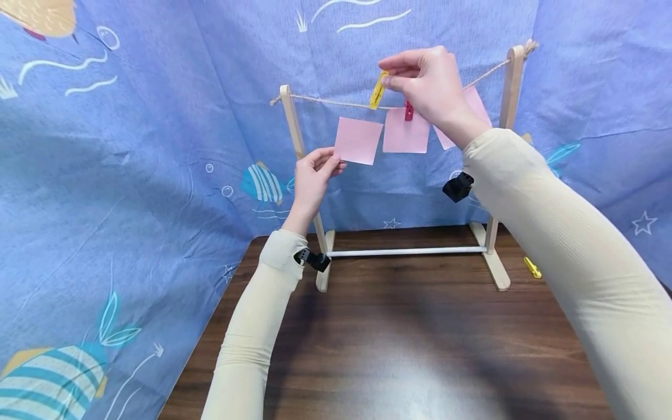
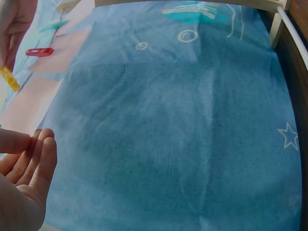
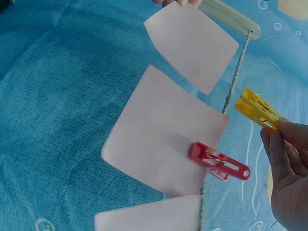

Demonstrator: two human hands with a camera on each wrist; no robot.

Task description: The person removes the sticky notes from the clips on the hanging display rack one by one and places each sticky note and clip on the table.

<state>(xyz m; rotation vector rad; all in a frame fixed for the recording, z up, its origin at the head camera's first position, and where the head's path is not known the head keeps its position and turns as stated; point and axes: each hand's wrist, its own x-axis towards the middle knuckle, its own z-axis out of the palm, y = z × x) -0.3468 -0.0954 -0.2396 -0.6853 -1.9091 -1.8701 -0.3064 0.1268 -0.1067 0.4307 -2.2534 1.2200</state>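
Observation:
My left hand [image 1: 313, 179] pinches a square pink paper [image 1: 359, 140] by its lower left corner, just below the rope [image 1: 331, 101]. Between thumb and fingers of my right hand [image 1: 434, 87] is a yellow clothespin [image 1: 378, 90], held by one end above the rope. In the right wrist view the yellow clothespin [image 3: 258, 109] stands apart from the held paper [image 3: 192, 45]. A red clothespin [image 3: 219, 161] fastens a second pink paper [image 1: 405, 133] to the rope. Farther right hangs a third pink paper [image 1: 476, 111], partly hidden by my right hand; a teal clothespin [image 2: 53, 26] shows there in the left wrist view.
The rope runs between two wooden posts [image 1: 511, 87] on flat feet, joined low down by a white bar [image 1: 406, 252]. Another yellow clothespin [image 1: 532, 267] lies on the dark wooden table [image 1: 399, 344], right of the stand. Behind hangs a blue sea-patterned cloth [image 1: 210, 116].

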